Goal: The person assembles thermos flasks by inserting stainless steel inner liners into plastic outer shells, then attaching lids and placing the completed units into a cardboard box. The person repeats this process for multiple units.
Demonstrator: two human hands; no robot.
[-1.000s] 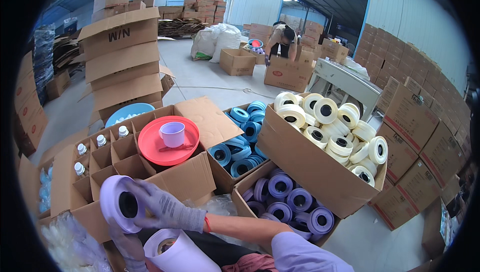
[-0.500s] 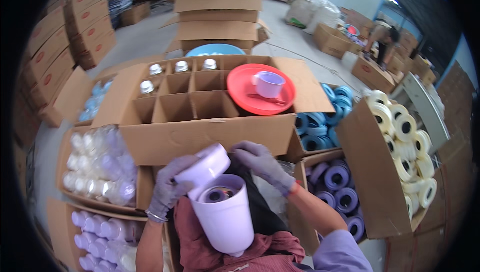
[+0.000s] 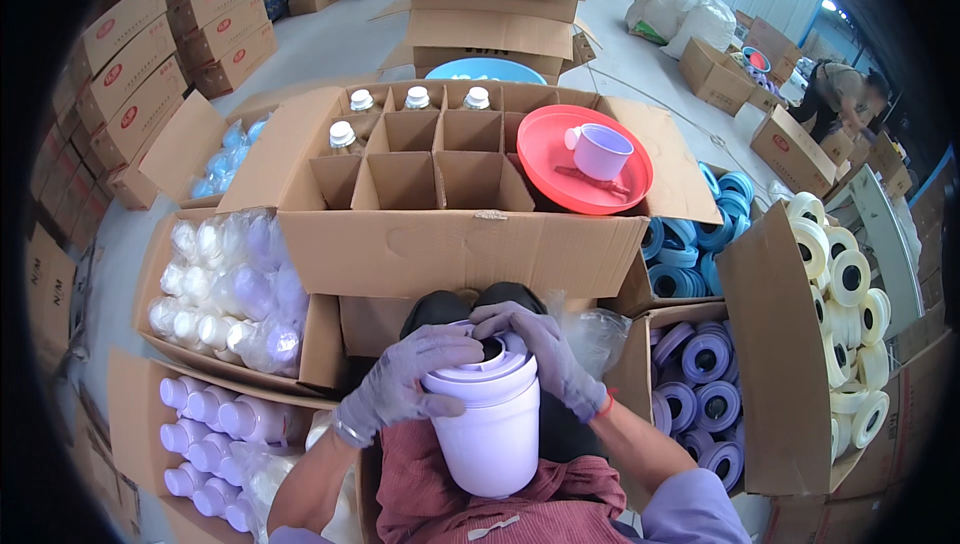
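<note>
A lavender plastic flask body (image 3: 490,451) stands upright on my lap, over a dark red cloth. On its top sits a lavender collar ring (image 3: 478,380), with a dark round opening in the middle. My left hand (image 3: 412,376), in a grey-purple glove, grips the ring from the left, fingers over the top and thumb against its side. From the right, my right hand (image 3: 545,352), gloved alike, curls its fingers over the ring's upper edge. Both hands partly cover the ring, and the inside of the body is hidden.
Ahead stands a divided carton (image 3: 460,254) with several silver-capped bottles and a red plate (image 3: 560,184) bearing a lavender cup (image 3: 603,152). At the left are boxes of lavender cups (image 3: 210,449) and bagged parts (image 3: 235,294); at the right, purple rings (image 3: 708,359), blue rings (image 3: 735,206) and cream rings (image 3: 850,279). A person (image 3: 840,99) bends over cartons.
The collar ring, earlier held tilted above the body by my left hand, now lies on its top. My right hand has come down onto the ring. The view has shifted.
</note>
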